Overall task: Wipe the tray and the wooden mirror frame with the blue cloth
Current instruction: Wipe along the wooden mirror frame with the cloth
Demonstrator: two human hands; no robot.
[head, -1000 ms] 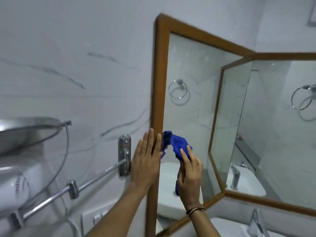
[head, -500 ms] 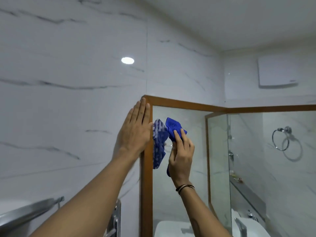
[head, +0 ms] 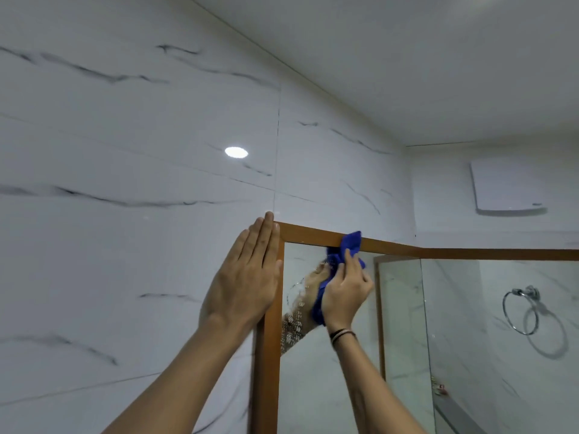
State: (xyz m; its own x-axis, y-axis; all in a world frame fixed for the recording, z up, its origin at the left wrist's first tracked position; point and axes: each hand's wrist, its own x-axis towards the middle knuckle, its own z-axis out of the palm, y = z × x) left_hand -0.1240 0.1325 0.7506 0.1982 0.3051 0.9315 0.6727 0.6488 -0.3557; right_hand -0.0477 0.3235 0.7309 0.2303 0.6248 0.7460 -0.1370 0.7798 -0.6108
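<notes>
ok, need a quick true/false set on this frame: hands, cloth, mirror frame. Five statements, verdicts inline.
1. The right hand grips the blue cloth. True.
2. The cloth is against the top rail of the wooden mirror frame. True.
3. The left hand holds a second cloth. False: it is empty, flat and open against the wall beside the frame's left edge.
4. A towel ring hangs on the wall to the right. True.
5. The cloth is wiping the frame's bottom rail. False: it is at the top rail, near the upper left corner; the bottom rail is out of view.
</notes>
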